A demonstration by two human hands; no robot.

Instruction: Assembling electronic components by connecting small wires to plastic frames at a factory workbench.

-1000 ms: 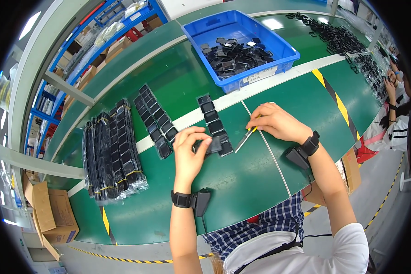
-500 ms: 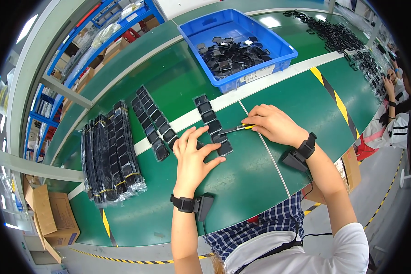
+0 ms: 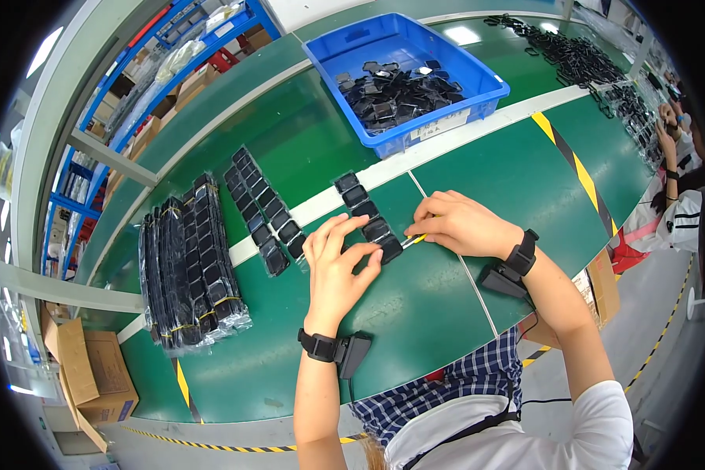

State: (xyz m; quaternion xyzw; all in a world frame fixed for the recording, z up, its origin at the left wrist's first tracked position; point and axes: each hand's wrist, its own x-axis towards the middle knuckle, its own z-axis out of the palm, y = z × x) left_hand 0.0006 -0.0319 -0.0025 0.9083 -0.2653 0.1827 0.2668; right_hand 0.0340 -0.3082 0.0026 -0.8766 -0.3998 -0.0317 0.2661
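A short strip of black square pieces in clear film (image 3: 358, 197) lies on the green tabletop in front of me. My left hand (image 3: 335, 262) is at its near left side, thumb and fingertips pressed on its lower pieces and edge. Between the fingertips of my right hand (image 3: 464, 225) is a slim tool with a yellow handle (image 3: 419, 238). The tool's metal tip meets the right edge of the strip's lowest piece; its exact kind is hard to tell. Left of my left hand lie two longer strips of the same pieces (image 3: 262, 200), side by side.
Several bundled strips (image 3: 188, 266) are stacked at the left. A blue bin (image 3: 478, 82) with loose black pieces stands at the back. Black frame-like parts (image 3: 580, 59) spread at the far right, where another person's hands (image 3: 667, 129) work. Cardboard boxes (image 3: 106, 368) stand beside the table.
The tool has drawn back from across the strip, its tip now at the lowest piece's right edge. My right hand moved slightly left and nearer; the strip's far end shifted slightly nearer.
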